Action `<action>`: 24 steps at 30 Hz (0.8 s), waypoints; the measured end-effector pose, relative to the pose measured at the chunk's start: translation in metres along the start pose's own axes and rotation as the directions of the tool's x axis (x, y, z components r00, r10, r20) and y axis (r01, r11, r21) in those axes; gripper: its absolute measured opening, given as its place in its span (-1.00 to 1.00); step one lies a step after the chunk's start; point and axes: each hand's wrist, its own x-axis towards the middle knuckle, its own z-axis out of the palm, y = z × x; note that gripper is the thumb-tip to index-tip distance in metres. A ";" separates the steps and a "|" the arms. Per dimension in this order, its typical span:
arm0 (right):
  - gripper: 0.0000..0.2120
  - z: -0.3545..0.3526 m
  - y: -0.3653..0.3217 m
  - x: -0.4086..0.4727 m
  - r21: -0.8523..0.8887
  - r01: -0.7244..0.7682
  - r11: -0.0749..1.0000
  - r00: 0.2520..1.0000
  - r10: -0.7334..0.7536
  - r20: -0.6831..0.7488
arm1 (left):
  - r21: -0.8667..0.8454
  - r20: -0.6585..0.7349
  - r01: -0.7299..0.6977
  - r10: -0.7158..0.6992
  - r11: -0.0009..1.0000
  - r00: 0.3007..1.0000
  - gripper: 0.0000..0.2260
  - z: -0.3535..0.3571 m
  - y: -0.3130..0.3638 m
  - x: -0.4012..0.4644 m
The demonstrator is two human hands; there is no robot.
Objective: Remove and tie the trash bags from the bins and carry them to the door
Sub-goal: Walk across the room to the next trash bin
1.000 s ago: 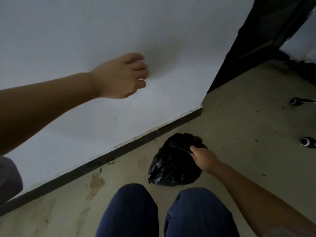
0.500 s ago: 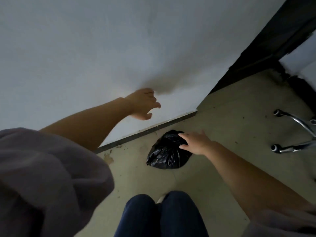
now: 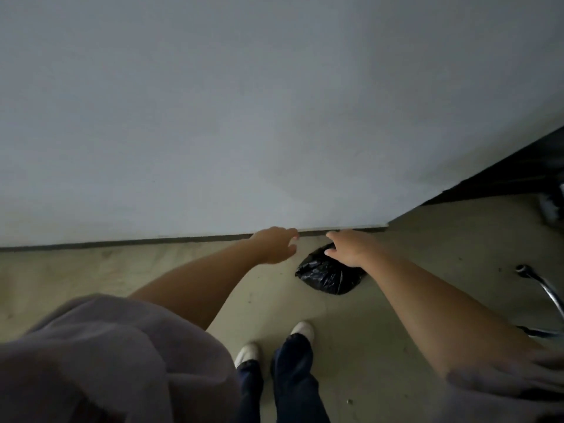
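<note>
On the floor by the wall, the black bag (image 3: 328,274) sits alone.
Right hand (image 3: 351,248), gripping it a second ago, now hovers open above; left hand (image 3: 274,247) has dropped low, fingers loose, empty.

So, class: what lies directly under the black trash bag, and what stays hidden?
The black trash bag rests on the bare floor near the wall. The right hand covers its top, and its contents cannot be seen.
</note>
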 end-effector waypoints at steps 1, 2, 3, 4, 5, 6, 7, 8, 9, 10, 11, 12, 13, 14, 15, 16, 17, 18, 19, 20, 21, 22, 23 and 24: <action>-0.52 -0.008 -0.011 -0.007 -0.020 0.024 1.000 0.999 -0.025 -0.031 | -0.034 -0.020 0.029 -0.029 0.999 0.999 -0.65 0.000 -0.006 -0.015; -0.56 -0.016 -0.022 -0.015 -0.027 0.050 0.998 0.996 -0.052 -0.074 | -0.075 -0.041 0.057 -0.060 0.996 0.997 -0.65 0.000 -0.011 -0.030; -0.60 -0.021 -0.032 -0.022 -0.014 0.073 0.997 0.990 -0.074 -0.122 | -0.124 -0.060 0.088 -0.096 0.988 0.994 -0.66 0.002 -0.016 -0.043; -0.64 -0.025 -0.041 -0.028 0.014 0.097 0.995 0.981 -0.093 -0.170 | -0.174 -0.080 0.118 -0.133 0.978 0.988 -0.66 0.006 -0.020 -0.055; -0.66 -0.026 -0.049 -0.034 0.044 0.123 0.991 0.971 -0.111 -0.210 | -0.218 -0.097 0.148 -0.172 0.965 0.980 -0.67 0.011 -0.023 -0.066; -0.67 -0.027 -0.057 -0.040 0.056 0.156 0.986 0.961 -0.139 -0.237 | -0.256 -0.112 0.176 -0.210 0.951 0.971 -0.67 0.017 -0.025 -0.077; -0.67 -0.026 -0.064 -0.045 0.045 0.194 0.980 0.953 -0.177 -0.245 | -0.291 -0.126 0.201 -0.246 0.935 0.961 -0.68 0.022 -0.025 -0.088; -0.66 -0.025 -0.071 -0.051 0.021 0.230 0.973 0.948 -0.219 -0.230 | -0.330 -0.143 0.220 -0.279 0.918 0.949 -0.68 0.028 -0.023 -0.099; -0.65 -0.024 -0.077 -0.055 -0.010 0.265 0.964 0.944 -0.262 -0.199 | -0.375 -0.160 0.240 -0.318 0.895 0.935 -0.68 0.033 -0.021 -0.110; -0.65 -0.022 -0.083 -0.059 -0.045 0.298 0.953 0.939 -0.301 -0.166 | -0.415 -0.178 0.259 -0.358 0.872 0.917 -0.68 0.039 -0.018 -0.122; -0.65 -0.021 -0.090 -0.062 -0.079 0.326 0.942 0.932 -0.334 -0.138 | -0.443 -0.194 0.279 -0.395 0.852 0.898 -0.68 0.046 -0.016 -0.134; -0.64 -0.019 -0.097 -0.065 -0.115 0.350 0.930 0.926 -0.362 -0.110 | -0.458 -0.207 0.300 -0.428 0.837 0.880 -0.68 0.055 -0.014 -0.148; -0.64 -0.017 -0.105 -0.069 -0.154 0.370 0.916 0.919 -0.386 -0.083 | -0.462 -0.214 0.323 -0.457 0.826 0.863 -0.68 0.066 -0.012 -0.162; -0.62 -0.015 -0.113 -0.072 -0.194 0.391 0.900 0.912 -0.407 -0.054 | -0.461 -0.216 0.348 -0.483 0.817 0.848 -0.68 0.077 -0.011 -0.178; -0.60 -0.013 -0.122 -0.076 -0.231 0.411 0.882 0.904 -0.426 -0.019 | -0.462 -0.212 0.377 -0.513 0.803 0.832 -0.67 0.088 -0.010 -0.194; -0.58 -0.012 -0.132 -0.080 -0.268 0.434 0.860 0.895 -0.445 0.021 | -0.473 -0.209 0.404 -0.546 0.783 0.811 -0.67 0.099 -0.010 -0.212; -0.57 -0.010 -0.144 -0.084 -0.303 0.459 0.835 0.884 -0.465 0.059 | -0.499 -0.213 0.426 -0.583 0.755 0.784 -0.67 0.110 -0.011 -0.231; -0.56 -0.007 -0.158 -0.089 -0.338 0.487 0.806 0.869 -0.484 0.097 | -0.536 -0.221 0.442 -0.625 0.719 0.749 -0.66 0.121 -0.011 -0.251; -0.56 -0.003 -0.174 -0.095 -0.371 0.516 0.772 0.852 -0.505 0.135 | -0.580 -0.226 0.453 -0.668 0.677 0.709 -0.66 0.132 -0.013 -0.272; -0.57 0.002 -0.191 -0.101 -0.403 0.544 0.736 0.835 -0.523 0.172 | -0.621 -0.228 0.463 -0.710 0.633 0.666 -0.66 0.144 -0.014 -0.294; -0.57 0.008 -0.210 -0.107 -0.433 0.570 0.699 0.817 -0.539 0.205 | -0.656 -0.222 0.474 -0.750 0.587 0.623 -0.65 0.156 -0.016 -0.315; -0.58 0.015 -0.229 -0.114 -0.460 0.593 0.661 0.799 -0.553 0.234 | -0.685 -0.209 0.486 -0.786 0.542 0.581 -0.65 0.170 -0.017 -0.336; -0.58 0.024 -0.249 -0.123 -0.481 0.617 0.623 0.779 -0.571 0.260 | -0.712 -0.190 0.499 -0.819 0.495 0.542 -0.65 0.184 -0.019 -0.356; -0.58 0.034 -0.269 -0.131 -0.495 0.641 0.587 0.758 -0.588 0.284 | -0.738 -0.164 0.508 -0.848 0.444 0.504 -0.65 0.199 -0.020 -0.374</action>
